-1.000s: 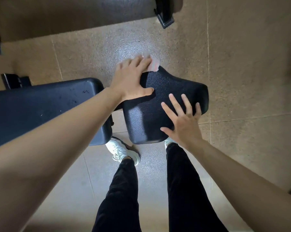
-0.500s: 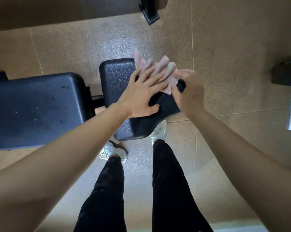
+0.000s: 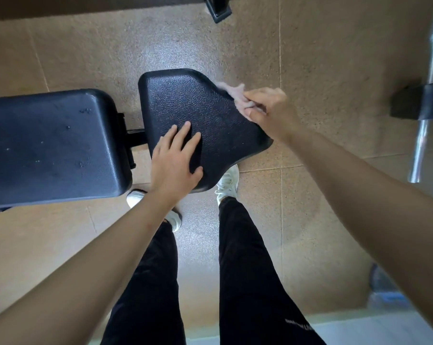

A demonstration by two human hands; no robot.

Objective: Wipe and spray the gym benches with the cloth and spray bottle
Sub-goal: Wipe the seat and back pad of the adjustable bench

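A black padded bench seat point(image 3: 205, 113) stands below me, with the longer black back pad point(image 3: 51, 148) to its left. My right hand point(image 3: 270, 113) grips a crumpled pink cloth point(image 3: 235, 94) at the seat's far right edge. My left hand point(image 3: 175, 160) rests flat on the seat's near left part, fingers straight. A blurred bottle-like shape point(image 3: 382, 287) sits on the floor at the lower right, partly behind my right forearm; I cannot tell whether it is the spray bottle.
Speckled tan floor tiles point(image 3: 322, 58) surround the bench. A chrome bar with a black collar point(image 3: 427, 105) runs down the right edge. A black equipment foot point(image 3: 217, 8) sits at the top. My legs and white shoes point(image 3: 227, 183) stand just under the seat.
The cloth passed from my left hand to my right, which carried it to the seat's right edge. My left hand drew back to the near left of the seat.
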